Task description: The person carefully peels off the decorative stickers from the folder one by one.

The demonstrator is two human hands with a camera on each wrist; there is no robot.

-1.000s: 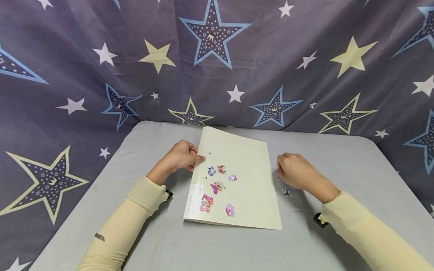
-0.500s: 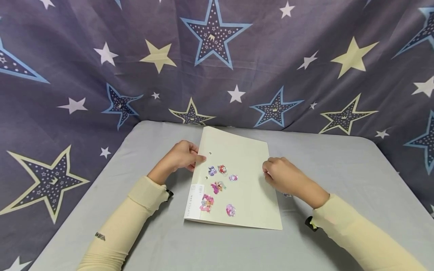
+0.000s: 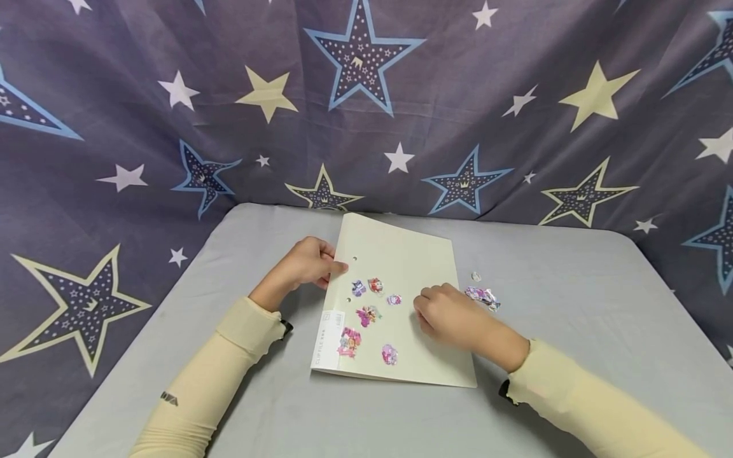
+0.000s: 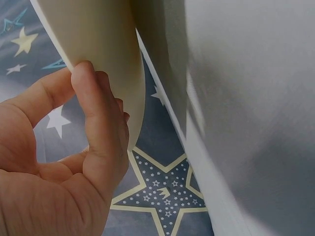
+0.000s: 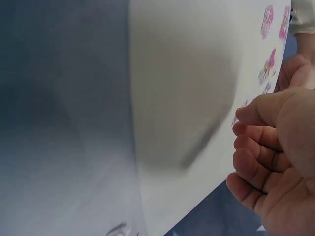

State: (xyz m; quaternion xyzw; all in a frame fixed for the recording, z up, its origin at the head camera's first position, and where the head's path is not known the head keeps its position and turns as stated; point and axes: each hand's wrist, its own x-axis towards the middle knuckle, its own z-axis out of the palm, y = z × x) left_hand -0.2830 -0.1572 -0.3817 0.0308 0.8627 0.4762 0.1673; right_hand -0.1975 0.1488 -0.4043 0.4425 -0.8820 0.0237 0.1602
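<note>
A cream clip file folder (image 3: pixel 406 254) lies on the grey-covered table, several shiny cartoon stickers (image 3: pixel 366 316) on its cover. My left hand (image 3: pixel 312 262) grips the folder's left edge, thumb on top. In the left wrist view, thumb and fingers hold the bent cream sheet (image 4: pixel 113 44). Over the folder's right half, my right hand (image 3: pixel 449 316) has curled fingers, thumb and index tips together. In the right wrist view, a small pinkish sticker (image 5: pixel 235 119) shows right at those tips, mostly hidden by the thumb.
A small pile of loose stickers (image 3: pixel 483 296) lies right of the folder, with one clear piece (image 3: pixel 476 277) just behind it. A white label (image 3: pixel 328 341) runs along the folder's lower left. Behind the table hangs a dark star-patterned curtain (image 3: pixel 366 146).
My right hand has moved left and nearer to me, from over the loose stickers to over the folder, uncovering the pile. The left hand and folder stay put.
</note>
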